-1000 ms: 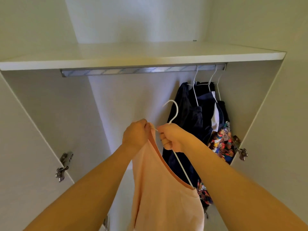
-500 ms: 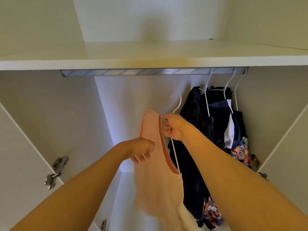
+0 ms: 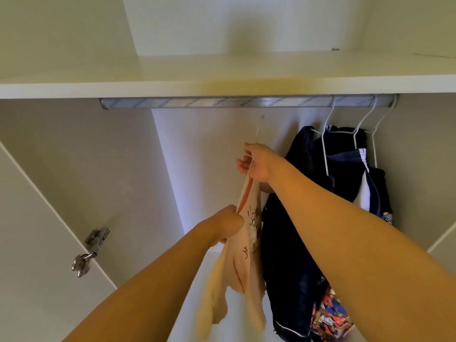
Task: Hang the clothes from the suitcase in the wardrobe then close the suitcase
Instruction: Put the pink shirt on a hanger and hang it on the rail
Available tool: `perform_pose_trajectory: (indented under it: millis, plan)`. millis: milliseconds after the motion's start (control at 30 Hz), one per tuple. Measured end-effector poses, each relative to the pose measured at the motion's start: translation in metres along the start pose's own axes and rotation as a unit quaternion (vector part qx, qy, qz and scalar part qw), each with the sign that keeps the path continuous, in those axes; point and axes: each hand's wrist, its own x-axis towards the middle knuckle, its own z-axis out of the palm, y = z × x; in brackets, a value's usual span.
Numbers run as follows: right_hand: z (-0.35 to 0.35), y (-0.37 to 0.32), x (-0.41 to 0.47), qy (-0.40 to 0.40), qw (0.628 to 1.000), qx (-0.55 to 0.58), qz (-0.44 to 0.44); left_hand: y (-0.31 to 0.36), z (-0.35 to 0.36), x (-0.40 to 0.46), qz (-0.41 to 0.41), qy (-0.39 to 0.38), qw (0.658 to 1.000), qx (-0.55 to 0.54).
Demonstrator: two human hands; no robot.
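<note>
I look up into an open wardrobe. My right hand [image 3: 256, 162] grips the neck of a white wire hanger [image 3: 258, 129], whose blurred hook sits just below the silver rail [image 3: 197, 103]. A peach top [image 3: 243, 255] with a dark print hangs from that hanger. My left hand [image 3: 230, 219] pinches the top's left edge lower down. Dark navy clothes [image 3: 296, 243] and a colourful printed garment [image 3: 330, 314] hang on white hangers [image 3: 325, 134] at the rail's right end. The suitcase is out of view.
A white shelf [image 3: 222, 80] runs across just above the rail. Open wardrobe doors stand at both sides, with a metal hinge [image 3: 90, 250] on the left one. The rail's left part carries no hangers.
My right hand has lifted the hanger and peach top higher toward the rail. My left hand has moved onto the top's edge and pinched it. The top has twisted, showing its print.
</note>
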Motion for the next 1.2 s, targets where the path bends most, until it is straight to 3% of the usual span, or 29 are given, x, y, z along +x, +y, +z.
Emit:
perform_pose_trajectory:
  millis: [267,533,700,967,1200]
  plan:
    - [-0.032,-0.016,0.006,-0.046,0.993,-0.107,-0.033,0.022,0.015,0.023,0.032,0.114,0.982,-0.148]
    - [-0.093,-0.029,-0.011,0.105,0.945,-0.266,-0.156,0.059,0.028,0.04,0.087,0.157,0.969,-0.169]
    - [-0.124,-0.027,-0.026,0.12,0.945,-0.238,-0.188,0.077,0.053,0.049,0.095,0.161,0.971,-0.15]
    - [-0.15,-0.031,-0.038,0.168,0.934,-0.2,-0.243,0.102,0.092,0.051,0.115,0.178,0.953,-0.219]
    - [-0.159,-0.032,-0.036,0.183,0.938,-0.18,-0.234,0.123,0.111,0.044,0.146,0.192,0.945,-0.223]
